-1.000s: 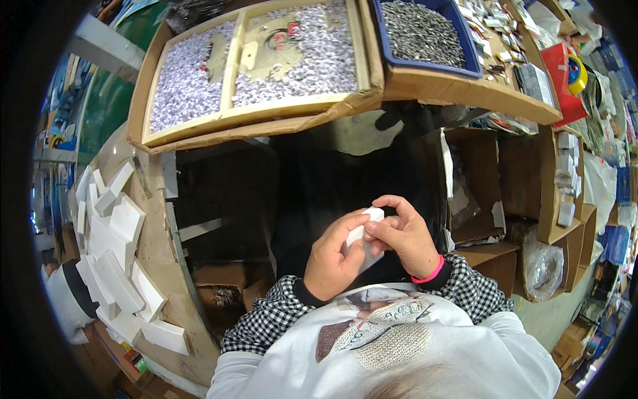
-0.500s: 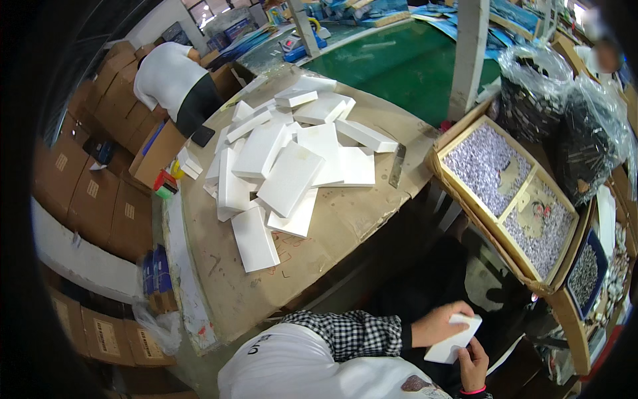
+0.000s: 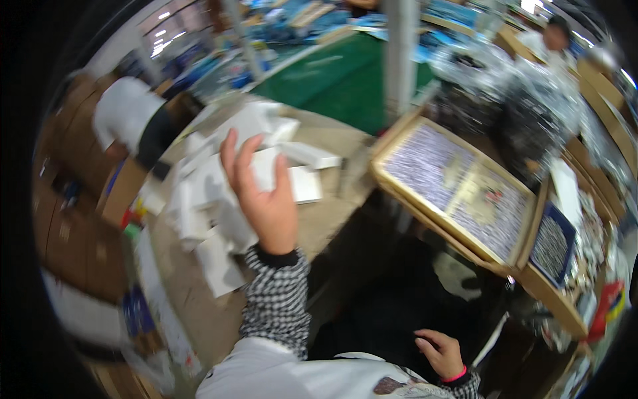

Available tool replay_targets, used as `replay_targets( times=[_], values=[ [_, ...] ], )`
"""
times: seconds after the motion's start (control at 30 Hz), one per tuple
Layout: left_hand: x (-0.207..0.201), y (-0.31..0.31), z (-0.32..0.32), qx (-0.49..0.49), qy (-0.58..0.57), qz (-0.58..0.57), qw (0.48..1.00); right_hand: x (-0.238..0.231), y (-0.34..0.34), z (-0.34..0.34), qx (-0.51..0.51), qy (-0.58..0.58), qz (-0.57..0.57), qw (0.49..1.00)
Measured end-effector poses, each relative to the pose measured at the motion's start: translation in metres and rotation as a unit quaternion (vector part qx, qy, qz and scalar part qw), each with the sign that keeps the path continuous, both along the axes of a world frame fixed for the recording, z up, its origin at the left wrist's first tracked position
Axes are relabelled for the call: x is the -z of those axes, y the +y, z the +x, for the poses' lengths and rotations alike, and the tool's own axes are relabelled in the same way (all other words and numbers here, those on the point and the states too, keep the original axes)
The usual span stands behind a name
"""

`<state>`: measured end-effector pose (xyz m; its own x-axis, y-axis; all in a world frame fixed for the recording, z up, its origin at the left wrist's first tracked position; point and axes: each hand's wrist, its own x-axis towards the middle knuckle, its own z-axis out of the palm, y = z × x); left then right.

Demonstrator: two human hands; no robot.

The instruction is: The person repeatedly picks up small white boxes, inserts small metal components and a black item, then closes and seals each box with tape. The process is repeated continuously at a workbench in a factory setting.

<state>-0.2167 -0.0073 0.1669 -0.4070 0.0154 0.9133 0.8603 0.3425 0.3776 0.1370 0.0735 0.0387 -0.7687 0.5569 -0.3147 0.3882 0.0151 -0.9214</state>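
Observation:
My left hand (image 3: 264, 199) is stretched out over a loose pile of flat white boxes (image 3: 212, 199) on a worn wooden table (image 3: 199, 306). Its fingers are spread, and I see nothing clamped in them; white boxes show just behind the fingertips. The sleeve is black-and-white check. My right hand (image 3: 440, 352) rests low by my lap, with a pink band at the wrist. Its fingers are loosely curled and hold nothing. The picture is blurred by motion.
To the right stands a wooden tray (image 3: 389, 156) with compartments of small grey parts, beside a blue bin (image 3: 551, 247) of dark parts. Plastic bags (image 3: 512, 93), a post (image 3: 399, 53) and a green surface (image 3: 339, 80) lie behind. A person in white (image 3: 126, 116) bends by cardboard boxes (image 3: 73, 226) at the left.
My left hand has left my lap and swung up over the box pile. The white box held in both hands earlier is gone from them. The view has turned left.

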Motion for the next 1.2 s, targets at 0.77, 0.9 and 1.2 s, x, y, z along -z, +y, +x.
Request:
replay_targets(
  times=[0.77,0.9,1.2],
  values=[
    [0.099,0.055,0.196,0.666,-0.367,-0.351,0.547,-0.095,0.363,0.069,0.291,-0.2,0.475,0.806],
    [0.11,0.05,0.191,0.647,-0.31,-0.315,0.622,-0.064,0.43,0.097,0.208,-0.259,0.424,0.843],
    [0.069,0.018,0.057,0.242,-0.021,-0.355,0.903,-0.014,0.517,0.156,0.353,0.034,0.182,0.917]
  ],
)
